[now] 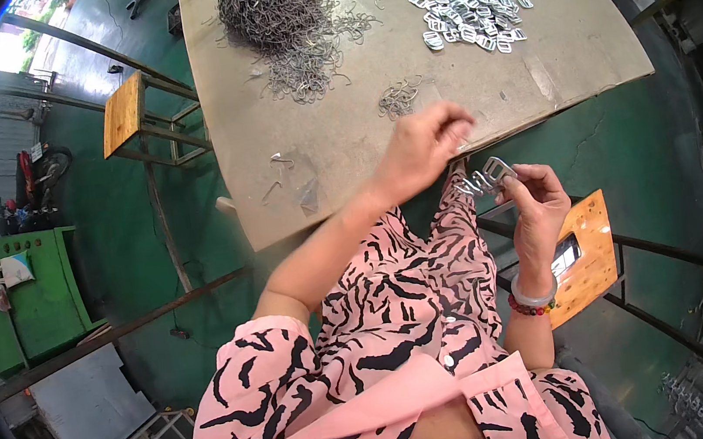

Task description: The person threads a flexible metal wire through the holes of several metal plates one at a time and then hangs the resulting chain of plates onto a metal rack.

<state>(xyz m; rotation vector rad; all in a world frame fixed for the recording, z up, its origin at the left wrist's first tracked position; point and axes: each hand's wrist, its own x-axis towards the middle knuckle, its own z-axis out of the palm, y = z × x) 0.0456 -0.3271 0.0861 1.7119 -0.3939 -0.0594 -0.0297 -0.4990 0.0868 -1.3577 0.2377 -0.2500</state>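
My right hand [538, 201] pinches a silvery metal buckle [497, 169] between thumb and fingers, just off the table's near edge. Several bent wire pieces [474, 184] stick out from the buckle toward the left. To the left and slightly above, my left hand [423, 147] hovers over the table edge with its fingers curled together; whatever is between its fingertips is too small or blurred to tell. Beyond it a small heap of bent wire hooks [398, 100] lies on the table [343, 150].
At the back stands a large tangled pile of wire hooks [273, 10], and right of it lie many loose metal buckles [474, 2]. A clear plastic scrap [308, 197] rests at the table's left. Wooden stools [124, 114] flank the table; a phone [565, 255] lies on the right stool [597, 255].
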